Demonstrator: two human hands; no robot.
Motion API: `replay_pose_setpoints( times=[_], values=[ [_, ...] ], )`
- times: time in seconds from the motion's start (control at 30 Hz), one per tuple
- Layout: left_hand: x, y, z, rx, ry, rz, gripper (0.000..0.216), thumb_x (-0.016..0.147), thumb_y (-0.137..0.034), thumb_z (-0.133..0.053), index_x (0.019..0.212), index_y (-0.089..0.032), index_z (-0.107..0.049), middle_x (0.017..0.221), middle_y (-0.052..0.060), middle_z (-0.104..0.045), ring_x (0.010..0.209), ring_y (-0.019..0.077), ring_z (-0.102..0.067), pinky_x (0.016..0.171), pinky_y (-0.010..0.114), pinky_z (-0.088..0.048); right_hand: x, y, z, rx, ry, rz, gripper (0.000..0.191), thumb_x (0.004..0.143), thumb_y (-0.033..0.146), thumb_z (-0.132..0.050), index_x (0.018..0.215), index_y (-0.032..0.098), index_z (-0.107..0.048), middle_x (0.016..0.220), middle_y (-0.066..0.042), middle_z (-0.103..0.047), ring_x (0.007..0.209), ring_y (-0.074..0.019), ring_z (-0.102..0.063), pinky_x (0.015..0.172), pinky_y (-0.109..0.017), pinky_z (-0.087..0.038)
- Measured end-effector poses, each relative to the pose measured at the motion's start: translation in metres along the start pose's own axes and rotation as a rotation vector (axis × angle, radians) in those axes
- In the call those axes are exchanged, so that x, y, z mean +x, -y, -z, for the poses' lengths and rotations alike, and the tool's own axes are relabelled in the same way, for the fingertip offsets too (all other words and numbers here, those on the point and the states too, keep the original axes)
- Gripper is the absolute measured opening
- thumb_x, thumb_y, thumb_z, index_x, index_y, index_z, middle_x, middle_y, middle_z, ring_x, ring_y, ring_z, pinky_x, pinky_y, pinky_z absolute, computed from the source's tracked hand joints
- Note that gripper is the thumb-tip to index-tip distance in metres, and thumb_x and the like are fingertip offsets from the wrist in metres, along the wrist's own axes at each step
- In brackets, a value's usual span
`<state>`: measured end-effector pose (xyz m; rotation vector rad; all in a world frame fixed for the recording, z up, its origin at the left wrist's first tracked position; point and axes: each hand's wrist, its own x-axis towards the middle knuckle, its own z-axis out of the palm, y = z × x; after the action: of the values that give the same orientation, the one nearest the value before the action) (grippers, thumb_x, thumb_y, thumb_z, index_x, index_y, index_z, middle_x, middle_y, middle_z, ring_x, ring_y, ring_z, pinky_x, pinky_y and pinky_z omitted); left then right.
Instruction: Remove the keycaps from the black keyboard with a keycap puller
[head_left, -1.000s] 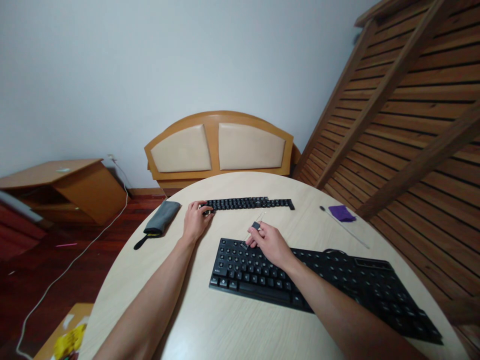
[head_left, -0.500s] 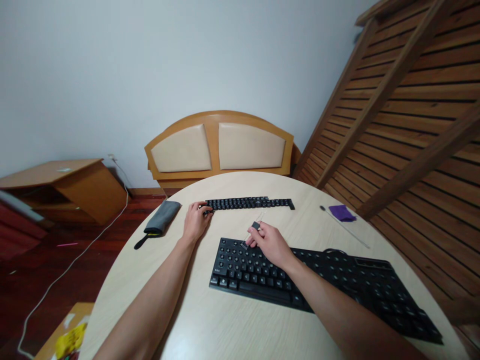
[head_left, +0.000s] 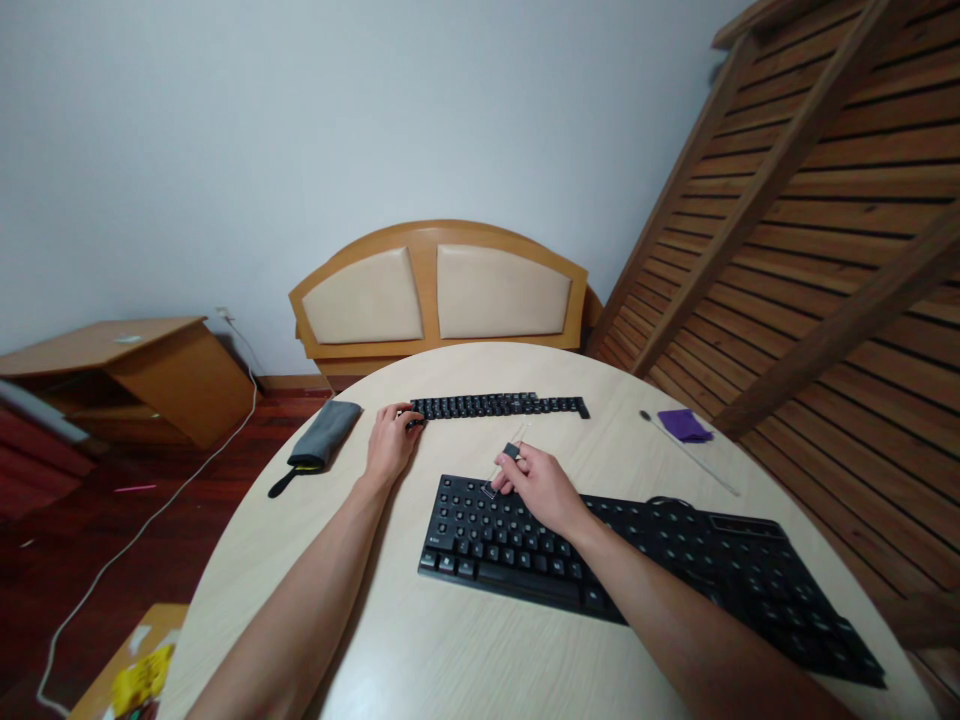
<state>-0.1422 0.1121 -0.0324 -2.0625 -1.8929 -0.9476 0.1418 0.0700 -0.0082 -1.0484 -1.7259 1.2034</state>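
Observation:
A black keyboard (head_left: 660, 575) lies on the round pale table (head_left: 450, 660) in front of me. My right hand (head_left: 541, 487) rests over its upper left keys, closed on a thin wire keycap puller (head_left: 504, 462) with a small black grip. Farther back, removed black keycaps (head_left: 499, 405) sit in a long row. My left hand (head_left: 390, 443) is at the row's left end, fingers curled and pinching a keycap there.
A rolled grey cloth pouch (head_left: 322, 440) lies at the table's left edge. A purple cloth (head_left: 682, 425) and a thin stick (head_left: 686, 450) sit to the right. Behind stand a wooden headboard (head_left: 439, 290), a slatted bed frame (head_left: 810, 220) and a low cabinet (head_left: 127, 375).

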Motion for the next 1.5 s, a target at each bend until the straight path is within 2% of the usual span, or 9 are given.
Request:
replay_pose_setpoints(
  times=[0.43,0.53,0.63,0.7,0.8,0.93,1.17,1.33,1.5],
  values=[
    [0.000,-0.003,0.003,-0.009,-0.005,-0.007,0.020,0.083,-0.019,-0.066,0.103,-0.022,-0.070,0.117,0.011,-0.064,0.111,0.0315,-0.055,0.098,0.047,-0.048,0.000,0.000,-0.001,-0.009,0.005,0.013,0.025,0.093,0.042,-0.054,0.084,0.019,-0.058,0.072,-0.005,-0.073,0.064,-0.0173,-0.069,0.065,-0.029,-0.055],
    [-0.002,-0.012,0.011,-0.028,-0.015,-0.047,0.023,0.084,-0.024,-0.067,0.107,-0.022,-0.067,0.122,0.010,-0.062,0.115,0.0302,-0.054,0.102,0.046,-0.045,-0.004,0.007,0.000,-0.004,0.035,0.031,0.025,0.092,0.043,-0.055,0.085,0.019,-0.059,0.072,-0.005,-0.073,0.065,-0.0172,-0.069,0.065,-0.029,-0.055],
    [-0.006,-0.031,0.022,-0.144,-0.014,-0.169,0.019,0.090,-0.027,-0.060,0.108,-0.021,-0.065,0.122,0.010,-0.062,0.117,0.0272,-0.054,0.104,0.045,-0.042,-0.009,0.015,0.000,0.012,0.092,0.079,0.025,0.092,0.042,-0.055,0.084,0.020,-0.060,0.071,-0.004,-0.072,0.064,-0.0173,-0.068,0.065,-0.029,-0.055],
    [-0.011,-0.047,0.028,-0.259,0.061,-0.251,0.018,0.093,-0.027,-0.055,0.107,-0.020,-0.065,0.115,0.010,-0.065,0.111,0.0251,-0.057,0.100,0.042,-0.045,-0.012,0.019,0.001,-0.011,0.141,0.128,0.025,0.093,0.041,-0.053,0.081,0.020,-0.061,0.070,-0.003,-0.072,0.065,-0.0174,-0.068,0.064,-0.028,-0.055],
    [-0.018,-0.070,0.033,-0.415,0.301,-0.306,0.017,0.093,-0.028,-0.054,0.104,-0.020,-0.065,0.098,0.007,-0.071,0.092,0.0213,-0.064,0.086,0.037,-0.051,-0.015,0.021,0.002,-0.139,0.185,0.203,0.027,0.093,0.037,-0.053,0.074,0.021,-0.063,0.069,-0.002,-0.072,0.062,-0.0167,-0.067,0.062,-0.027,-0.051],
    [-0.026,-0.087,0.031,-0.527,0.498,-0.382,0.018,0.090,-0.027,-0.056,0.102,-0.020,-0.068,0.093,0.006,-0.072,0.085,0.0197,-0.066,0.079,0.032,-0.051,-0.017,0.023,0.003,-0.270,0.204,0.263,0.026,0.092,0.033,-0.054,0.072,0.021,-0.066,0.069,-0.001,-0.072,0.057,-0.0152,-0.063,0.057,-0.026,-0.046],
    [-0.029,-0.086,0.025,-0.549,0.530,-0.412,0.014,0.085,-0.026,-0.062,0.095,-0.019,-0.069,0.091,0.006,-0.072,0.087,0.0205,-0.066,0.081,0.031,-0.050,-0.019,0.024,0.003,-0.355,0.229,0.347,0.022,0.090,0.030,-0.057,0.073,0.019,-0.066,0.067,-0.002,-0.071,0.055,-0.0138,-0.061,0.055,-0.024,-0.046],
    [-0.028,-0.087,0.027,-0.549,0.555,-0.412,0.017,0.088,-0.029,-0.061,0.098,-0.019,-0.070,0.095,0.006,-0.072,0.090,0.0203,-0.066,0.083,0.031,-0.050,-0.019,0.022,0.002,-0.459,0.273,0.534,0.022,0.088,0.027,-0.057,0.070,0.018,-0.064,0.061,0.000,-0.067,0.051,-0.0118,-0.058,0.054,-0.022,-0.044],
    [-0.028,-0.087,0.027,-0.552,0.562,-0.425,0.018,0.089,-0.029,-0.061,0.100,-0.019,-0.070,0.096,0.006,-0.072,0.091,0.0204,-0.066,0.085,0.032,-0.050,-0.019,0.018,-0.001,-0.591,0.243,0.666,0.024,0.088,0.026,-0.056,0.065,0.019,-0.061,0.063,-0.001,-0.068,0.055,-0.0139,-0.061,0.058,-0.024,-0.045]
  ],
)
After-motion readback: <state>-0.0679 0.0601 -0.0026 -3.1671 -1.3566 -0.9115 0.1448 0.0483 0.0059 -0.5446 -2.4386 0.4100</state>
